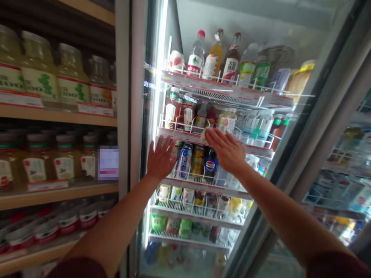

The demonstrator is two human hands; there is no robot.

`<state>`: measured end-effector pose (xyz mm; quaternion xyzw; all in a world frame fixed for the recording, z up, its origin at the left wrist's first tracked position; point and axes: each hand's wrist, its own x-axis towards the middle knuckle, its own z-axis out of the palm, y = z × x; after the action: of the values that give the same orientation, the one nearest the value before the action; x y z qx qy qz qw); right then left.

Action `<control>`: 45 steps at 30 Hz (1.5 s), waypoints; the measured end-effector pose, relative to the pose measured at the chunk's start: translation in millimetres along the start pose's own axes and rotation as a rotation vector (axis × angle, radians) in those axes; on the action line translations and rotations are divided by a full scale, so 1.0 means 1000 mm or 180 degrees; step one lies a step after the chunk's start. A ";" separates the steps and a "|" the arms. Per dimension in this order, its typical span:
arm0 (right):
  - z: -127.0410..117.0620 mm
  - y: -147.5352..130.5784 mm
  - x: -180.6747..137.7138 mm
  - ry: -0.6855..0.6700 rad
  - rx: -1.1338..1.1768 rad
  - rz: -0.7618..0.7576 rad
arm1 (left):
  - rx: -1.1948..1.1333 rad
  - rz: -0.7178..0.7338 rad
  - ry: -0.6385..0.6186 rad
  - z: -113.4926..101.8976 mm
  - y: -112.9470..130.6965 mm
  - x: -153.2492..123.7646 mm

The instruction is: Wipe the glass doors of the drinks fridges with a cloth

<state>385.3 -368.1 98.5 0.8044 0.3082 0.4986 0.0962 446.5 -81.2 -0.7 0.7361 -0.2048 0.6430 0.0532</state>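
A glass cooler door (150,50) stands before me, with faint light reflections on it. My left hand (161,158) is raised at the door's left part, palm forward, fingers spread and holding nothing. Higher and to the right, my right hand (227,148) lies flat, fingers stretched forward, over a small pale cloth (204,135) that peeks out past the fingertips. The cloth appears pressed against the glass, though most of it is hidden under the hand. Behind the glass, near the hands, are a blue can (184,160) and a dark Pepsi can (210,164).
Wire-fronted cooler shelves (197,135) hold several rows of bottles and cans. On the left, wooden shelves (58,116) carry large juice bottles (40,69). A dark door frame (290,162) runs down the right side, with another cooler (336,181) beyond.
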 end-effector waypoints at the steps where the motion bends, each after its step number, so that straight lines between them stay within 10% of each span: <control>1: -0.010 0.016 0.007 0.0133 -0.0150 0.0114 | 0.0006 -0.0016 -0.0022 0.000 0.000 0.000; 7: -0.017 0.048 0.020 0.0917 -0.0540 0.1249 | -0.0101 -0.0080 -0.0058 0.002 0.000 -0.001; 13: 0.007 -0.001 0.004 -0.0217 0.0194 -0.0305 | -0.0243 -0.0123 -0.0106 0.003 -0.001 0.000; 20: -0.013 0.026 0.043 0.0882 -0.0040 0.1319 | -0.0205 -0.0108 -0.0085 0.004 -0.001 -0.001; 27: 0.010 -0.004 0.019 -0.0293 0.0528 -0.0763 | -0.0271 -0.0221 -0.0172 0.003 0.000 -0.001; 34: 0.000 0.030 0.017 0.1103 -0.0200 0.1006 | -0.0236 -0.0167 -0.0092 0.005 -0.001 -0.001; 41: 0.028 -0.009 -0.046 -0.0520 0.0148 -0.1309 | -0.0193 -0.0110 -0.0044 0.004 0.000 -0.001; 45: 0.001 0.040 -0.034 0.0506 -0.0338 0.0066 | -0.0158 -0.0070 0.0029 0.004 0.001 0.000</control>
<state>392.0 -419.8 91.7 0.7592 0.2797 0.5775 0.1087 449.5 -82.8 -1.7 0.7338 -0.2123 0.6404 0.0795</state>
